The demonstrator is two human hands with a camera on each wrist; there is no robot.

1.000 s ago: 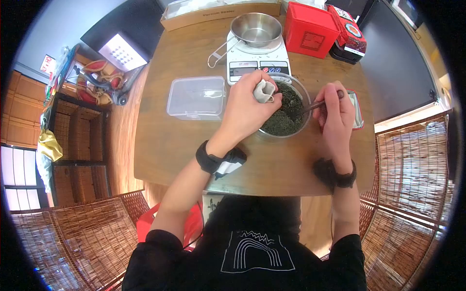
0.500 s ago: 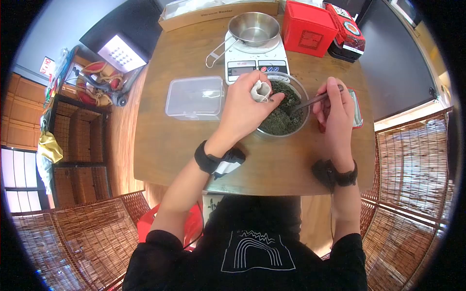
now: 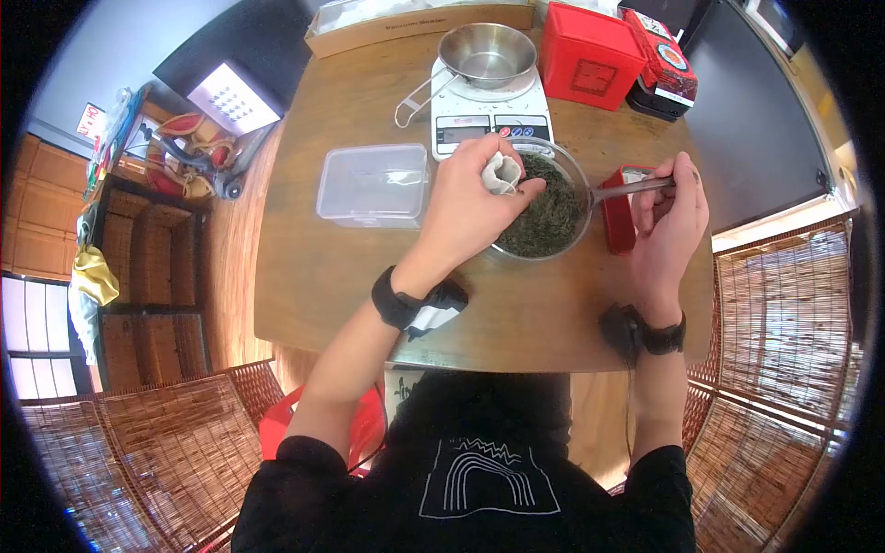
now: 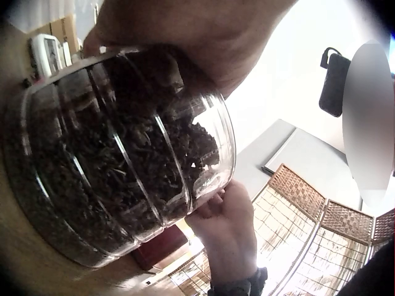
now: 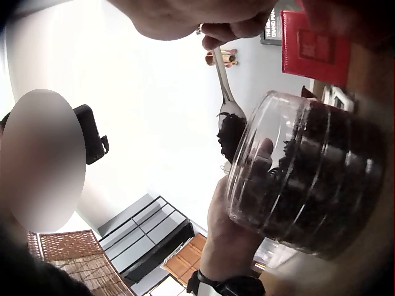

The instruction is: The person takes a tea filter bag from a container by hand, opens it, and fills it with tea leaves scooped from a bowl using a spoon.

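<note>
My left hand (image 3: 472, 195) pinches a small white cloth-like tea bag (image 3: 503, 172), its mouth open, over the left side of the clear ribbed jar (image 5: 266, 117). Dark loose tea leaves (image 3: 546, 217) lie inside the jar. On its right side, my right hand (image 3: 673, 226) grips a metal spoon (image 3: 636, 187) by the handle. In the right wrist view, a heap of dark leaves (image 5: 231, 132) sits in the spoon's bowl at the jar's rim. An open red tin (image 3: 619, 217) stands partly hidden beneath the right hand.
Behind the jar a white kitchen scale (image 3: 491, 103) bears a steel pan (image 3: 487, 57). A clear plastic box (image 3: 372, 184) lies to the left. Farther back are a red box (image 3: 593, 60), a red packet (image 3: 662, 60) and a cardboard box (image 3: 419, 28).
The right hand has moved right and lifted the spoon from among the leaves to the jar's right rim. The left hand keeps its place with the tea bag.
</note>
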